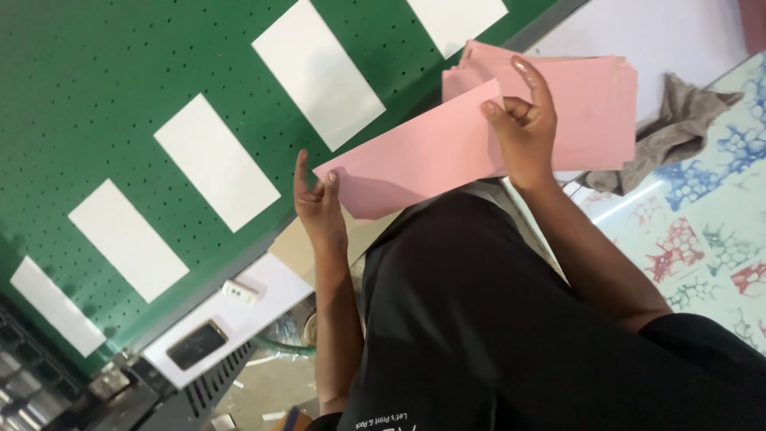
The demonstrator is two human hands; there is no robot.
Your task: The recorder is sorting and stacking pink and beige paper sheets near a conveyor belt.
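Observation:
Both my hands hold one long pink sheet just above the edge of a green perforated bed. My left hand pinches the sheet's lower left corner, index finger pointing up. My right hand grips its right end between thumb and fingers. Behind my right hand, a stack of pink sheets lies on a white surface. Several white rectangular sheets, one of them, lie in a diagonal row on the green bed.
A crumpled grey cloth lies beside the pink stack. A dark phone and a small white device rest on the machine's white ledge. My black shirt fills the lower middle. Patterned floor tiles show at right.

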